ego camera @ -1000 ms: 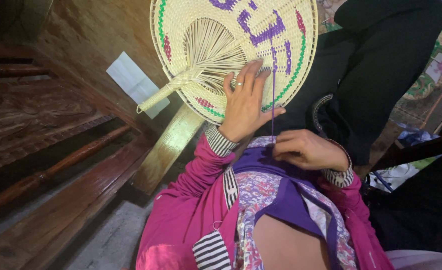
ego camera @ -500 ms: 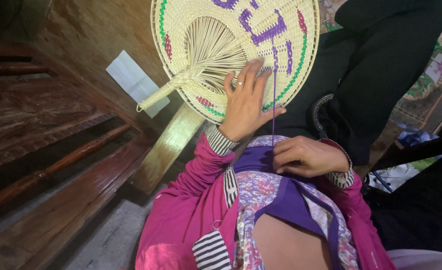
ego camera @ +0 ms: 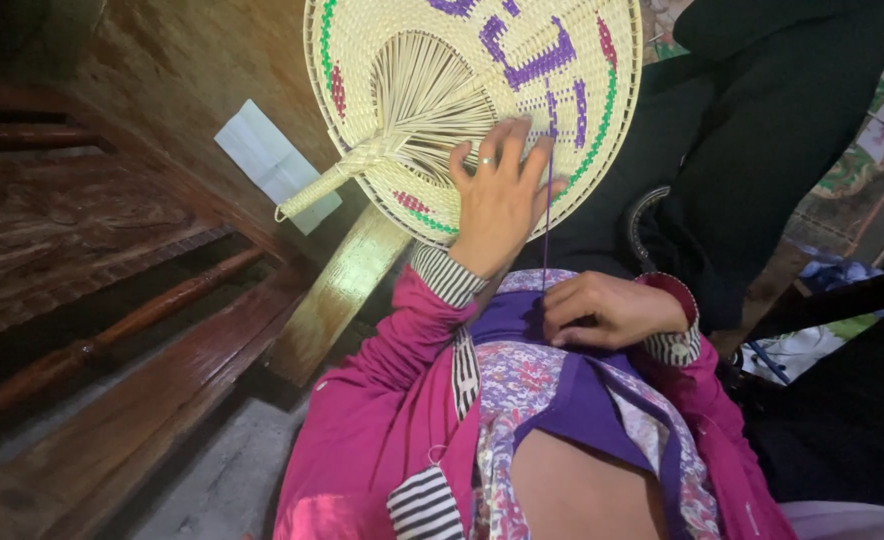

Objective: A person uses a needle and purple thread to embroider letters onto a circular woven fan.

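**Drawing purple thread down from a woven fan**

Pinching a strand of purple thread (ego camera: 547, 215), the right hand (ego camera: 612, 310) rests low against the purple and floral clothing (ego camera: 562, 400) at the person's middle, fingers curled together on the thread's lower end. The strand runs straight up from that grip, pulled taut, to the face of the woven fan (ego camera: 462, 90), where it meets a line of purple stitching.

The left hand (ego camera: 497, 195) lies flat on the fan's lower right part, fingers spread apart and pressing the weave rather than closing round anything; a ring shows on one finger. It steadies the fan just left of where the thread comes out.

Against a second ago, the right hand sits a little lower and closer to the body, and the thread looks stretched tighter, while the left hand has kept its place on the fan. As a judgement, that reads as one stitch being pulled through and snugged down.

The fan itself is round, pale straw, with a fanned rib centre, a green and red border pattern and purple shapes worked across the top. Its handle (ego camera: 327, 185) points down-left, over a white sheet of paper (ego camera: 272, 160) lying on dark wooden boards (ego camera: 112, 230). A yellowish plank (ego camera: 347, 290) slants below the fan. Right of the fan is dark cloth (ego camera: 762, 130).
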